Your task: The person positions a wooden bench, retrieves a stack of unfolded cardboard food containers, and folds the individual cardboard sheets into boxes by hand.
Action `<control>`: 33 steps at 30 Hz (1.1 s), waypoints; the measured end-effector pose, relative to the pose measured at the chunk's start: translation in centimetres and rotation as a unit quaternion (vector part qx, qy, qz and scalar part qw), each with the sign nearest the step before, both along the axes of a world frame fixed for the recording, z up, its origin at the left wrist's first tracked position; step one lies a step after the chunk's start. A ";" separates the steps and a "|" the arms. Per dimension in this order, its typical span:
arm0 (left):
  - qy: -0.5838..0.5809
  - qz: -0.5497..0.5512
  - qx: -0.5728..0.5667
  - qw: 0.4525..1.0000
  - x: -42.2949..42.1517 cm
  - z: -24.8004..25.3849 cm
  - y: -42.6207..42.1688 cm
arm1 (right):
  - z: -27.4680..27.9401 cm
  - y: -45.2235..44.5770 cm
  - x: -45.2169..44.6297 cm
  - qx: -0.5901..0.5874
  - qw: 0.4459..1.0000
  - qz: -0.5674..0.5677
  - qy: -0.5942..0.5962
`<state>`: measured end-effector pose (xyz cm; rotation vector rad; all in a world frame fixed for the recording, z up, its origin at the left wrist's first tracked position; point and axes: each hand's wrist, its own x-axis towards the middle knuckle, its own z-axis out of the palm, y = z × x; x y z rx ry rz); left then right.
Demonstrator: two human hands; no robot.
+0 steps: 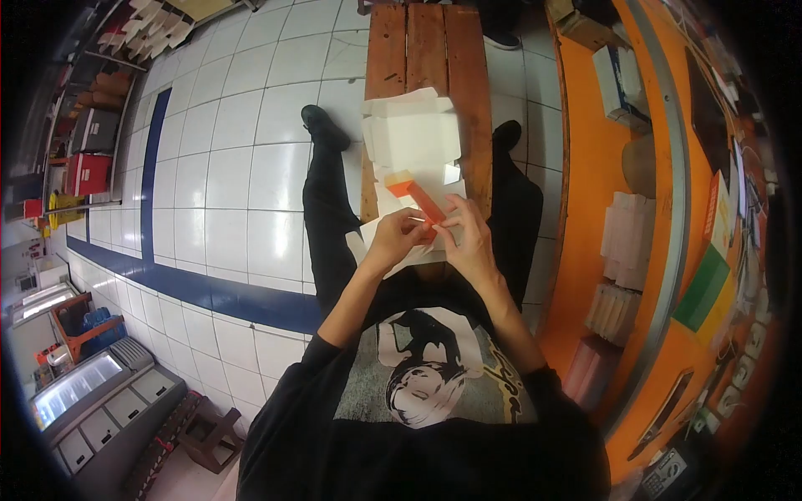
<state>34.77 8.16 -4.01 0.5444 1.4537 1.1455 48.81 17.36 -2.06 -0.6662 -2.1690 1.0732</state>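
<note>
Black shirt point(422, 451) with a printed figure fills the bottom centre of the frame, nearest the head camera. Both forearms reach up from it toward the centre.

Head view. Left hand point(399, 238): thumb and fingertips closed on the lower end of the orange piece point(428, 206). Right hand point(468, 242): thumb and fingertip closed on the same end, other fingers spread loosely. Hands close together. Orange piece: folded, narrow, slanting toward upper left, between the hands and just above centre of the frame. Its material cannot be told.

Beyond it, an opened white carton point(409, 134) lies on the wooden counter point(468, 63), top centre. More white card sits beneath the hands; its outline is partly hidden. Legs in black trousers point(330, 209) flank the counter.

Right side: pale flat cartons point(628, 242) by an orange surface point(581, 242). Left side: white floor tiles point(221, 188), dark blue band point(200, 292).
</note>
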 end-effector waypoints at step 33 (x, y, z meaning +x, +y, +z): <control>-0.128 0.124 0.050 0.983 1.2 -2.9 0.0 | -0.4 -0.7 0.3 -0.057 0.998 0.014 -0.038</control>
